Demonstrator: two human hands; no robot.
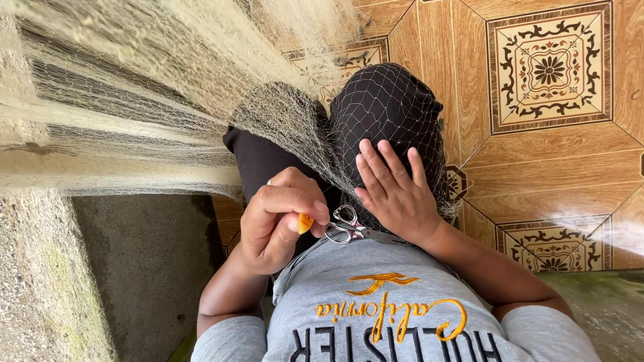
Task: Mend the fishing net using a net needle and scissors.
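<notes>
Where the frame begins at the left, pale fishing net [127,100] hangs in thick gathered folds over a rough grey concrete surface [141,275]. The mesh runs rightward and thins out as it drapes across the person's lap.

Left hand [282,218]: curled into a loose fist, knuckles up. Thumb and forefinger are closed on a small orange piece [305,223], of which only the tip shows. What the piece belongs to cannot be told.

Just right of it, small silver scissors [345,226] lie between the two hands, finger loops up and the blades hidden. They touch or nearly touch the left fingertips; which hand bears them is not clear.

Right hand [396,196]: open and flat, fingers extended and slightly spread. The palm presses down on net stretched over the raised knee [389,107], which is clad in dark cloth. The mesh is taut here and shows as a clear diamond pattern. The hand grips nothing.

Grey shirt [376,322] with orange stitching fills the bottom centre. Far right: patterned brown and cream floor tiles [550,67].
</notes>
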